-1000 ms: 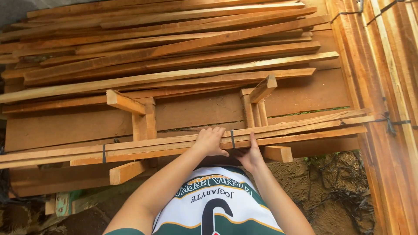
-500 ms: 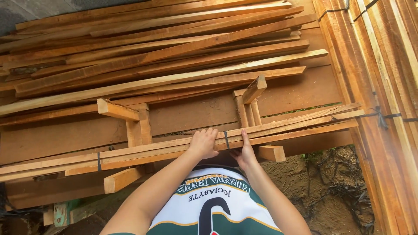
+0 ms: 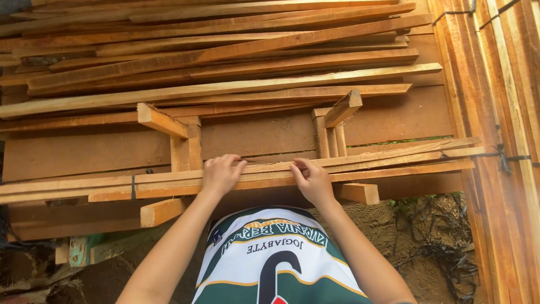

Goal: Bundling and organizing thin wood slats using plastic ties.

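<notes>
Both hands have spread apart along the bundle of slats (image 3: 337,166) since the earlier frames, when they sat close together at its middle strap. Now the left hand (image 3: 221,174) curls its fingers over the bundle's far edge, and the right hand (image 3: 313,180) grips that edge likewise; each is clenched on the wood. The bundle lies across two wooden trestles (image 3: 180,146) in front of the person, its long axis running left to right, the right end slightly farther away. Loose planks (image 3: 225,62) are stacked beyond.
</notes>
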